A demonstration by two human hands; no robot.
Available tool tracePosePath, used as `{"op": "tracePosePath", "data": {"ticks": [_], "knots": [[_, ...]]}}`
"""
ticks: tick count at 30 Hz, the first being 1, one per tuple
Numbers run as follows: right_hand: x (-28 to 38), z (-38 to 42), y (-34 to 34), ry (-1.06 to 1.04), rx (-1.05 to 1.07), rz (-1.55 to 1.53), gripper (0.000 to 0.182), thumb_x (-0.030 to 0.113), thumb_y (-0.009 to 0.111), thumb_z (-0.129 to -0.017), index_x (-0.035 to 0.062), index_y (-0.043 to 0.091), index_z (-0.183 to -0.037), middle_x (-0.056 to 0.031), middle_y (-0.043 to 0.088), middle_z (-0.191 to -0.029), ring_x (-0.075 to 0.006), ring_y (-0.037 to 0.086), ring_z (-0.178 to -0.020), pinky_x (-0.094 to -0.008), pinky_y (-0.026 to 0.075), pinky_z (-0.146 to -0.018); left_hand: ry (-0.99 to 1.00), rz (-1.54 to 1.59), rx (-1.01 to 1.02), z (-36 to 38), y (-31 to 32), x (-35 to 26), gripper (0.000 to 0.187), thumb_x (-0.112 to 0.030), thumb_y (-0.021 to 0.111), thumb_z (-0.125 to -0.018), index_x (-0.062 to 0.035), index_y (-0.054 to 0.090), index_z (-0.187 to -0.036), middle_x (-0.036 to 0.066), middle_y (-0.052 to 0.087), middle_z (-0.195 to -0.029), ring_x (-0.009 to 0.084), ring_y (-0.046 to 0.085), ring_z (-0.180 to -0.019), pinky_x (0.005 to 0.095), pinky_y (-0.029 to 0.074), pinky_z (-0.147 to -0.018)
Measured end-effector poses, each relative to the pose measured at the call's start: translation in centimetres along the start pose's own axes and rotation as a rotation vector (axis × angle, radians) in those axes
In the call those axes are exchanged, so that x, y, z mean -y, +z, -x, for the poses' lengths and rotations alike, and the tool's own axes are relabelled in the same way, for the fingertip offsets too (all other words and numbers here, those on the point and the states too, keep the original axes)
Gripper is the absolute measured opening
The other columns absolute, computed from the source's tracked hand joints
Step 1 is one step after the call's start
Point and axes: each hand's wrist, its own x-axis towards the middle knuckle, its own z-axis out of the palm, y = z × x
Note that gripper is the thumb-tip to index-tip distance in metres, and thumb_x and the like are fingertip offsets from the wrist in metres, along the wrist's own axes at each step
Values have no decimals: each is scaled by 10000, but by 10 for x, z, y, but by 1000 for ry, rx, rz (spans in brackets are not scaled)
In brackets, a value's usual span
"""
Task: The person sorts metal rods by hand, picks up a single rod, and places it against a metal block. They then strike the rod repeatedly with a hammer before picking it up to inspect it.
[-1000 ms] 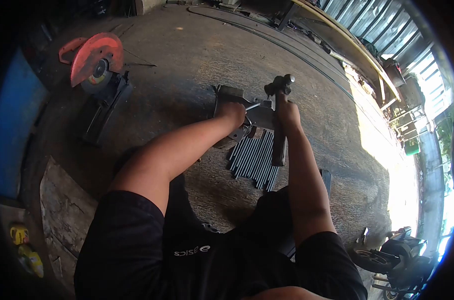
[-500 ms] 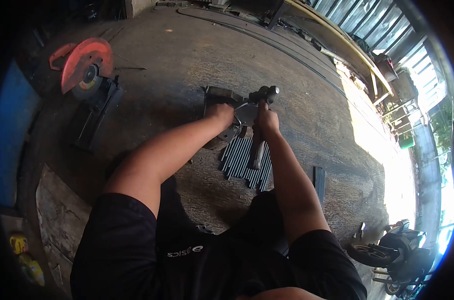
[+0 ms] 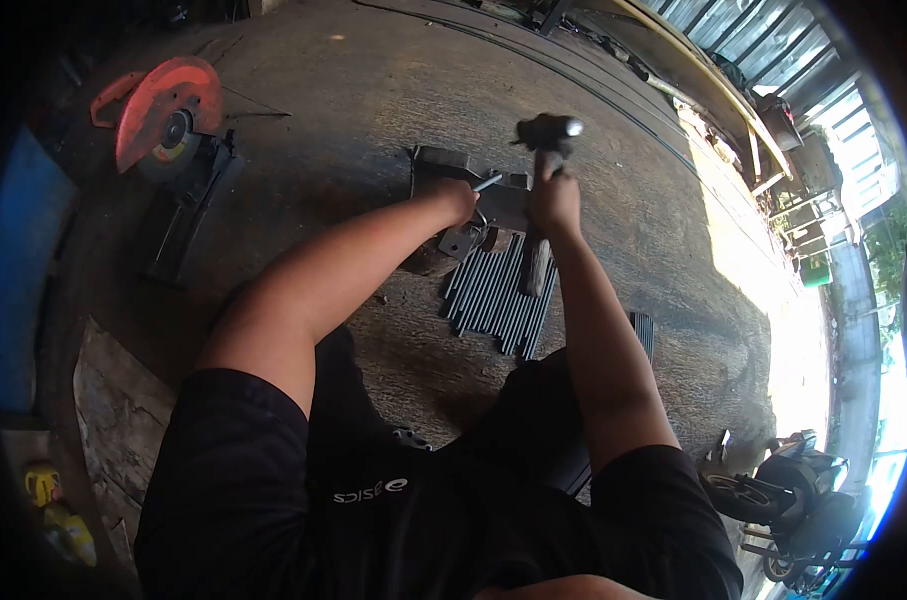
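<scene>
My left hand (image 3: 458, 202) is closed around a short metal rod (image 3: 488, 183), whose pale end sticks out to the right. Beneath it is a dark steel block assembly (image 3: 441, 158) with plates and a bent bar. In my right hand (image 3: 556, 205) is a hammer (image 3: 550, 131), gripped by its wooden handle just below the head. The hammer head is raised above and right of the rod, apart from it. Several cut metal rods (image 3: 499, 300) lie side by side on the ground below my hands. My left fingers are partly hidden.
At the left stands a cut-off saw with a red guard (image 3: 169, 105). A second bundle of rods (image 3: 643, 335) lies right of my right forearm. Long bars (image 3: 574, 85) run along the far floor. A motorcycle (image 3: 794, 500) is at the lower right.
The hammer has risen away from the steel block, up and to the right, with my right hand. My left hand stays at the block, and more of its rod shows now.
</scene>
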Motion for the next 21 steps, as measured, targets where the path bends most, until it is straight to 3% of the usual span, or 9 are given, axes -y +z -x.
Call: {"op": "tracePosePath", "data": {"ticks": [1,3,5,10,12,16,18,20,21], "knots": [[4,11,3,196,395,121,622,487,437,-936,-101,637,-980,-298,650,-970,-390,641,-996,-427,493,-862,-24,-9,-7,0,6,4,423,-349,412,-978,-13,662,-1040,232,643,-1070,386,619,-1001,470,484,-867],[-22,1,13,139,301,77,631,494,455,-929,-108,643,-936,-258,672,-892,-361,681,-867,-420,522,-783,-46,-42,-45,-13,5,5,403,-335,431,-975,-26,684,-1030,219,643,-1100,360,637,-1000,458,506,-834],[1,13,-14,390,473,-167,702,569,453,-897,-101,660,-854,-294,654,-899,-415,642,-930,-446,485,-815,-13,-120,-26,-22,7,10,416,-342,416,-980,-25,682,-1031,219,646,-1090,362,639,-992,461,506,-836],[20,-12,-42,156,135,-231,655,545,457,-901,-81,651,-922,-216,657,-796,-313,663,-709,-395,506,-711,87,-209,-20,-12,2,7,503,-372,327,-1002,0,666,-1028,212,657,-1060,372,629,-1002,463,493,-857],[52,-11,-82,149,95,-631,498,471,474,-946,-17,563,-903,-77,547,-624,-168,562,-509,-314,452,-464,31,-152,6,-3,-8,-1,507,-372,322,-1005,0,667,-1026,213,656,-1061,373,628,-1002,464,491,-857],[70,-16,-94,-83,-85,-904,484,471,427,-973,15,519,-839,-48,511,-585,-133,520,-478,-306,424,-426,19,-100,25,-5,-8,3,524,-381,316,-1007,11,663,-1023,221,657,-1045,379,631,-983,462,493,-851],[65,-2,-71,-118,-189,-800,515,477,403,-976,-3,523,-830,-81,518,-578,-174,538,-494,-338,450,-461,23,-84,33,-7,-7,5,520,-383,323,-1005,10,662,-1025,220,654,-1058,377,629,-993,457,493,-856],[18,7,-13,-103,-134,-264,605,482,402,-952,-92,591,-980,-296,641,-845,-460,629,-863,-475,494,-800,31,-66,42,-5,-1,7,516,-384,329,-1003,10,662,-1027,218,651,-1072,375,626,-1003,451,493,-860],[-2,12,5,55,273,57,644,505,411,-930,-95,607,-1059,-354,608,-1006,-470,580,-1032,-476,459,-904,9,-85,85,-10,4,9,510,-387,339,-1000,4,664,-1031,218,643,-1094,371,620,-1021,446,490,-871]]}}
